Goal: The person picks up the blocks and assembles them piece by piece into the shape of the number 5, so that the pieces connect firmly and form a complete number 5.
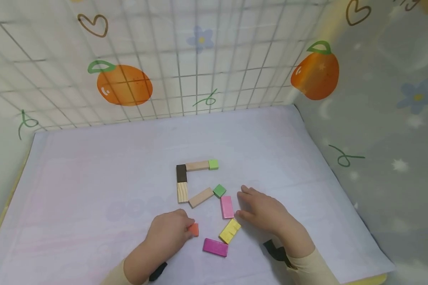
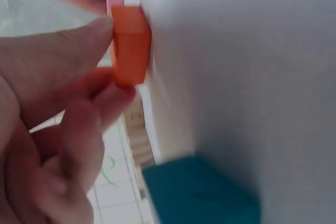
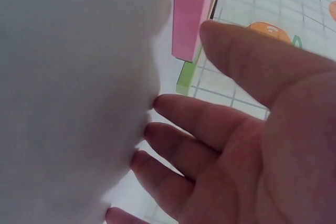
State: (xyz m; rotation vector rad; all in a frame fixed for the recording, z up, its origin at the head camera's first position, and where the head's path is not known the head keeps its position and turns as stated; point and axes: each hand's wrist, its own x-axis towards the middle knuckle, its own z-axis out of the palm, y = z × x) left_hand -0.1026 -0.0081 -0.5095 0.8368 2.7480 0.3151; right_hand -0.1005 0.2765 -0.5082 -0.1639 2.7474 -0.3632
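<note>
My left hand (image 1: 169, 229) pinches an orange block (image 2: 131, 48) between thumb and fingers, close over the white sheet. Below that hand in the left wrist view lies a teal block (image 2: 202, 192), hidden in the head view. My right hand (image 1: 264, 208) has its fingers extended and holds nothing; its fingertips are down at the sheet. Just left of it stand a pink block (image 1: 227, 207) and a yellow block (image 1: 230, 230). A magenta block (image 1: 215, 247) meets the yellow one's lower end. The green block (image 1: 219, 191) sits at the pink block's upper end.
Farther up, a plain wooden block (image 1: 201, 197), a striped wooden block (image 1: 182, 192), a dark brown block (image 1: 181, 173), another plain wooden block (image 1: 197, 166) and a light green block (image 1: 213, 164) continue the curve. A wire grid (image 1: 185, 79) behind printed curtain fabric borders the sheet (image 1: 92, 166).
</note>
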